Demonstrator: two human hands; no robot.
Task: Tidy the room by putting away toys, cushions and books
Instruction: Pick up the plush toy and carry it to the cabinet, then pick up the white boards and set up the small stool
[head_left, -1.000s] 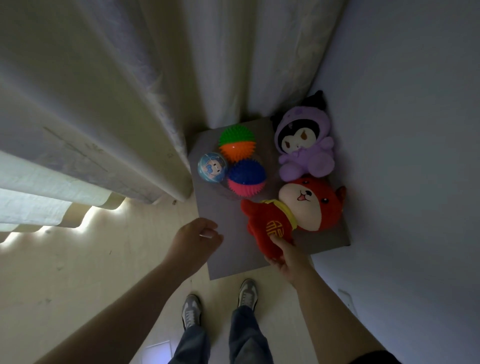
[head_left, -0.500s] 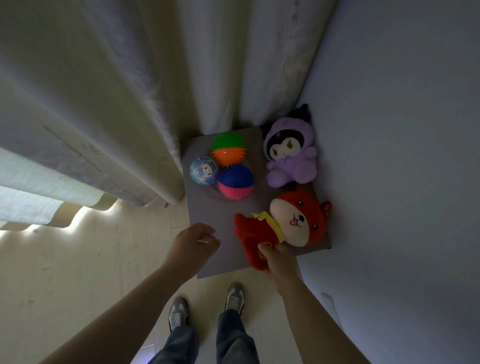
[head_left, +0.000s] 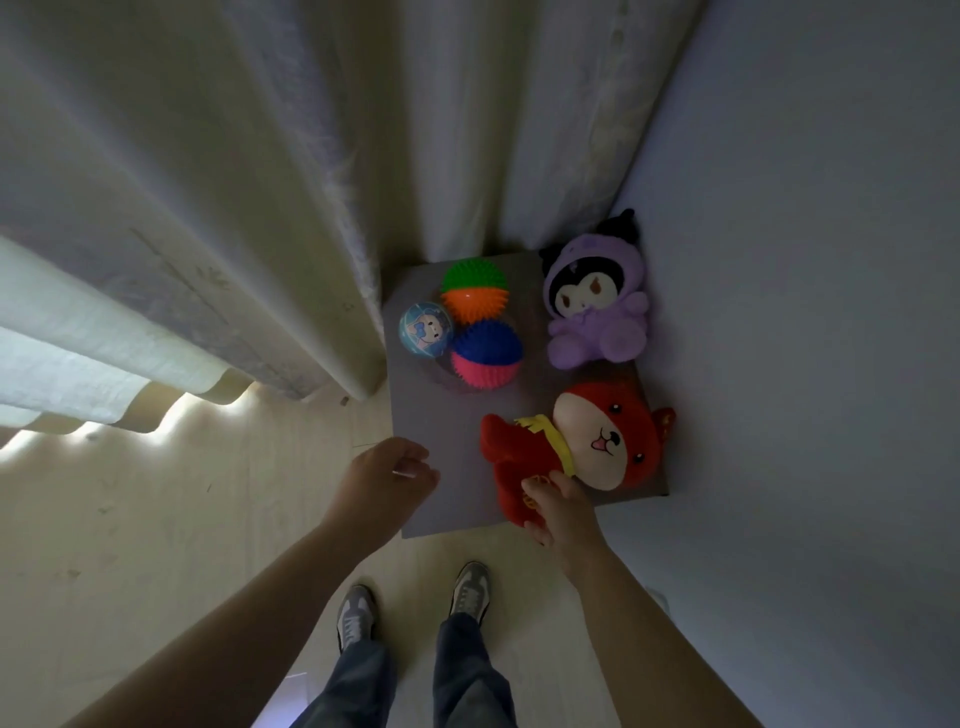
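A red plush toy (head_left: 597, 447) with a cream face lies on a grey mat (head_left: 436, 415) in the room's corner. My right hand (head_left: 558, 506) grips its lower body at the mat's front edge. Behind it a purple plush toy (head_left: 597, 312) sits against the wall. Three balls cluster at the mat's back left: a green-orange spiky ball (head_left: 474, 295), a blue-pink spiky ball (head_left: 485, 354) and a smooth blue ball (head_left: 425, 328) with a cartoon face. My left hand (head_left: 387, 475) hovers over the mat's front left corner, fingers loosely curled, holding nothing.
Long pale curtains (head_left: 234, 208) hang on the left and behind the mat, reaching the floor. A plain wall (head_left: 805, 312) closes the right side. My two feet in grey shoes (head_left: 415, 603) stand on the light wooden floor (head_left: 156, 519) just before the mat.
The red plush toy has turned slightly, its head now lying nearer the wall, with my right hand still on it. My left hand stays by the mat's front left corner.
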